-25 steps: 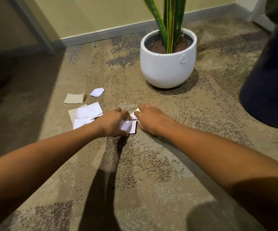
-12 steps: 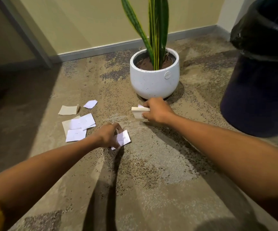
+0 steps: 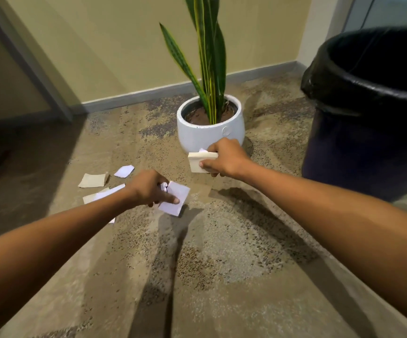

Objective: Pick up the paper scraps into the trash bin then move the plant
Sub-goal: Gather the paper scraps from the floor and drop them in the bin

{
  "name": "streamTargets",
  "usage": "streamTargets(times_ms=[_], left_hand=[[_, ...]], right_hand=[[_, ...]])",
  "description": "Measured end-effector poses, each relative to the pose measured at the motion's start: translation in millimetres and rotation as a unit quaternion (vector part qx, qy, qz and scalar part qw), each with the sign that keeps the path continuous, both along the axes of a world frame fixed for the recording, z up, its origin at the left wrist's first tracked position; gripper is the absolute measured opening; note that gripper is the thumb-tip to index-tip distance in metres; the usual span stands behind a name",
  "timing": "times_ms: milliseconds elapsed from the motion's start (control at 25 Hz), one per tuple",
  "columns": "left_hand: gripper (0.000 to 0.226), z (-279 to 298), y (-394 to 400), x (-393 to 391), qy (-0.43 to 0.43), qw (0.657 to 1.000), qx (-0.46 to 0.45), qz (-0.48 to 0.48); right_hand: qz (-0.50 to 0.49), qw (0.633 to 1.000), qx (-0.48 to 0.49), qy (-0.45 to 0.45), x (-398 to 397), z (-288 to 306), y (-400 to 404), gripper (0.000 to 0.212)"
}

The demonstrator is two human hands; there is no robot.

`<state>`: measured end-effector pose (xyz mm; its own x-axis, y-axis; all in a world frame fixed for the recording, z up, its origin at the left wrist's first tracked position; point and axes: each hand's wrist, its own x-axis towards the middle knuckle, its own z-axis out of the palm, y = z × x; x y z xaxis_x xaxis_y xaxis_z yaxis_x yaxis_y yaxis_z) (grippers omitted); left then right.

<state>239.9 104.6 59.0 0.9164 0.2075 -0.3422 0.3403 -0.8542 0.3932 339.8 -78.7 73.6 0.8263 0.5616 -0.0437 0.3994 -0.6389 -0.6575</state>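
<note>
Right hand [image 3: 224,158] has lifted off the carpet since a second ago and now sits in front of the white plant pot [image 3: 209,132], grip closed on a cream paper scrap [image 3: 198,162] with a smaller white bit tucked behind it. Left hand [image 3: 148,189] has parted from the right one and is low, well in front of the pot, grip pinching a white paper scrap [image 3: 175,197]; can't tell if that scrap is clear of the carpet [image 3: 222,252].

Loose scraps [image 3: 92,180] lie on the carpet, left of the pot, beyond the left forearm. Trash bin [image 3: 368,113], black-lined, stands just right of the pot.

Progress, my read: early. Two handfuls gripped, nothing visibly binned, several scraps left, snake plant [image 3: 207,57] not yet moved.
</note>
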Motion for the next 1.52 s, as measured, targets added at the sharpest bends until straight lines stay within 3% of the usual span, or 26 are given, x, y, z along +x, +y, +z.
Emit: streamTargets(times_ms=[200, 400, 520, 640, 800, 920, 1240, 1360, 1520], left_hand=[[0.033, 89.2, -55.3, 40.9, -0.19, 0.969, -0.128, 0.098], [0.028, 189.2, -143.7, 99.1, -0.311, 0.916, -0.235, 0.093], [0.029, 220.3, -203.8, 119.7, -0.284, 0.926, -0.244, 0.047], [0.025, 217.9, -254.1, 128.3, -0.233, 0.939, -0.251, 0.016], [0.038, 211.4, -281.0, 134.5, -0.202, 0.936, -0.288, -0.003], [0.054, 215.8, -274.5, 133.1, -0.226, 0.931, -0.287, 0.0], [0.021, 215.3, -196.3, 89.6, -0.246, 0.943, -0.222, -0.013], [0.017, 197.0, -150.7, 69.1, -0.242, 0.952, -0.189, 0.001], [0.017, 145.7, -70.3, 48.0, -0.167, 0.975, -0.144, -0.007]], right_hand=[[-0.061, 0.977, 0.044, -0.201, 13.2, 86.7, -28.5, 0.029], [-0.245, 0.896, 0.155, -0.337, 41.1, 177.2, -92.7, 0.022], [-0.377, 0.872, 0.119, -0.288, 66.3, 195.4, -152.7, 0.025], [-0.41, 0.891, 0.015, -0.193, 76.0, 182.1, -205.3, 0.035], [-0.381, 0.917, -0.008, -0.113, 74.9, 177.0, -232.2, 0.048], [-0.364, 0.925, 0.017, -0.112, 74.3, 185.4, -227.0, 0.04], [-0.152, 0.978, 0.085, -0.114, 32.2, 180.3, -129.8, 0.017], [-0.096, 0.988, 0.072, -0.102, 16.0, 161.1, -86.8, 0.015], [0.011, 0.997, 0.012, -0.072, -0.2, 112.0, -37.3, 0.008]])
